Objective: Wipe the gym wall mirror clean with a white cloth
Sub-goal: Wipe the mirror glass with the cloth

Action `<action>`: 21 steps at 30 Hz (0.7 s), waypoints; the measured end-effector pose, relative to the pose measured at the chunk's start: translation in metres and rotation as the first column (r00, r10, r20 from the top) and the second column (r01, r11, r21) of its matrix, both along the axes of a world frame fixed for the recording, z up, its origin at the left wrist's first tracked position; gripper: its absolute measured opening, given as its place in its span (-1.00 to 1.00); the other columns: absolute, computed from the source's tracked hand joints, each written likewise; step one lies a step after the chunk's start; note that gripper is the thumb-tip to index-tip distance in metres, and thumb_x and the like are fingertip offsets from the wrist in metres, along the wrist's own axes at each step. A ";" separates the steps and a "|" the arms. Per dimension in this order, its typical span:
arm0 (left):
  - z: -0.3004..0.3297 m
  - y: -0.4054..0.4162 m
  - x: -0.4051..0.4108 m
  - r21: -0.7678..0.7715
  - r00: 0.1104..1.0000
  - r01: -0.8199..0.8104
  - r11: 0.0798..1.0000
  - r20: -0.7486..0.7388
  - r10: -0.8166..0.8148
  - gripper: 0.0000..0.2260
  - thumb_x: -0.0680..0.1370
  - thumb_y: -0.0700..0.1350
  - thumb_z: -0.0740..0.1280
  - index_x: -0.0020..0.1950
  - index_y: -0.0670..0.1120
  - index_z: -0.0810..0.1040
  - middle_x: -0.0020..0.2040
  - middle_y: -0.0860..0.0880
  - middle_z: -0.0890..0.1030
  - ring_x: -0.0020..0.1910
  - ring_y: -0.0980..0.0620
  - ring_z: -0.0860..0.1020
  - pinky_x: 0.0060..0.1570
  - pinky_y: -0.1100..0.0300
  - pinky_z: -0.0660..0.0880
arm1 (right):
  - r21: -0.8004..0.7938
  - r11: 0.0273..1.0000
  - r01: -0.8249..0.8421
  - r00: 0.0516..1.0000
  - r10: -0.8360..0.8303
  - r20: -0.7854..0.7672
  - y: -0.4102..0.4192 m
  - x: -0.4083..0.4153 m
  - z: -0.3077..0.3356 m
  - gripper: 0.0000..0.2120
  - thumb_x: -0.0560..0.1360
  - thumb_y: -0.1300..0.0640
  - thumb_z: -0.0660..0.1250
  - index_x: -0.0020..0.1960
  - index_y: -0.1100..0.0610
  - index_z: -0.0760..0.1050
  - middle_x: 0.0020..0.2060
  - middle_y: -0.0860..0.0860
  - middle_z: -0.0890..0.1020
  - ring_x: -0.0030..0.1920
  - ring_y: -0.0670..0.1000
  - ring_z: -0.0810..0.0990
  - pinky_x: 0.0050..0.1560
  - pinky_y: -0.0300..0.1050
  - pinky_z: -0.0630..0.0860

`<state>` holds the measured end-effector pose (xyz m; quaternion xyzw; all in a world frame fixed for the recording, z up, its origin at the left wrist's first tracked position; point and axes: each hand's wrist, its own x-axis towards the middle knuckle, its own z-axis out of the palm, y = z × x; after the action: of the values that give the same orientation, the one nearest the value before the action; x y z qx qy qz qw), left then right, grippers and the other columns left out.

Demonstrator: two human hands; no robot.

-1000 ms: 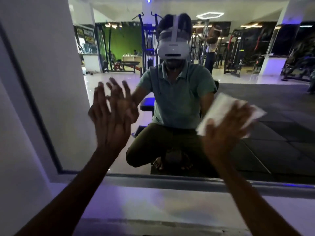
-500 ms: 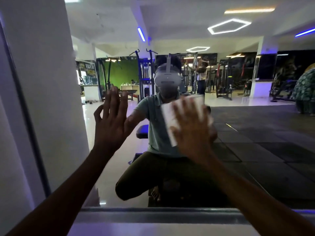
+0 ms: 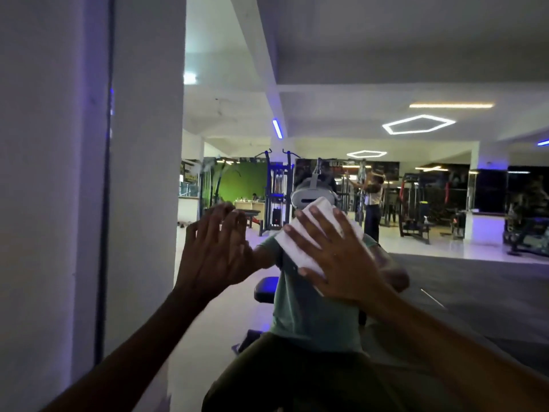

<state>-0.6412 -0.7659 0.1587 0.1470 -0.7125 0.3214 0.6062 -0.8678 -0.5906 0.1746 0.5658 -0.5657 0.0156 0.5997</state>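
Observation:
The wall mirror (image 3: pixel 386 69) fills most of the view and reflects a gym hall and a seated person. My right hand (image 3: pixel 335 260) presses a folded white cloth (image 3: pixel 300 248) flat against the glass near the centre, fingers spread and straight over it. My left hand (image 3: pixel 214 251) lies flat on the glass to the left of the cloth, fingers straight and pointing up, holding nothing. Most of the cloth is hidden under my right hand.
The mirror's dark left frame edge (image 3: pixel 104 233) runs vertically beside a white wall (image 3: pixel 38 173). Reflected in the glass are weight machines (image 3: pixel 276 197), a green wall, ceiling lights and a standing person (image 3: pixel 374 203) far back.
My right hand slid the cloth from the right to the centre and up the glass. The view tilted upward, so the bottom frame left the picture. My left hand stayed flat on the mirror.

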 end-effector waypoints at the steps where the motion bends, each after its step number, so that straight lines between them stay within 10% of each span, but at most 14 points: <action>1: 0.010 -0.007 0.001 0.006 1.000 -0.019 1.000 -0.008 0.019 -0.48 0.61 0.02 0.18 0.48 -0.27 0.44 0.49 -0.30 0.45 0.45 -0.28 0.43 0.21 -0.10 0.39 | 0.006 1.000 -0.002 0.999 0.002 -0.048 0.009 -0.007 0.016 -0.28 0.67 -0.29 0.09 0.72 0.04 0.15 0.69 0.18 0.15 0.70 0.25 0.07 0.65 0.39 -0.06; 9: 0.075 -0.046 -0.028 0.232 0.993 -0.001 0.973 -0.114 0.028 -0.34 0.70 0.19 -0.08 0.71 -0.16 0.07 0.72 -0.19 0.03 0.71 -0.12 0.03 0.52 -0.10 0.12 | -0.549 0.801 0.239 0.911 0.011 0.413 -0.001 0.002 0.129 -0.25 0.68 -0.32 -0.05 0.75 0.01 -0.12 0.73 0.15 -0.09 0.71 0.23 -0.10 0.65 0.37 -0.15; 17: 0.065 -0.057 -0.018 0.154 0.991 0.037 0.987 -0.134 -0.016 -0.41 0.72 0.12 0.02 0.73 -0.07 0.06 0.73 -0.08 0.02 0.71 -0.02 0.02 0.55 0.02 0.05 | -0.160 0.986 0.042 0.999 -0.042 -0.002 -0.032 0.022 0.079 -0.32 0.69 -0.20 0.06 0.74 0.03 0.04 0.72 0.15 0.03 0.71 0.22 -0.02 0.65 0.37 -0.10; 21: 0.063 -0.059 -0.014 0.161 0.991 0.062 0.985 -0.128 -0.041 -0.40 0.70 0.08 0.06 0.73 -0.06 0.06 0.73 -0.07 0.02 0.71 -0.03 0.00 0.58 0.02 0.01 | -0.455 0.868 0.200 0.946 -0.049 0.321 0.034 -0.033 0.110 -0.32 0.70 -0.22 -0.05 0.75 0.00 -0.06 0.73 0.12 -0.03 0.72 0.20 -0.06 0.66 0.35 -0.08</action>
<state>-0.6554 -0.8248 0.2218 0.1977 -0.7011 0.2359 0.6432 -0.9005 -0.5563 0.2844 0.3515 -0.6638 0.2020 0.6286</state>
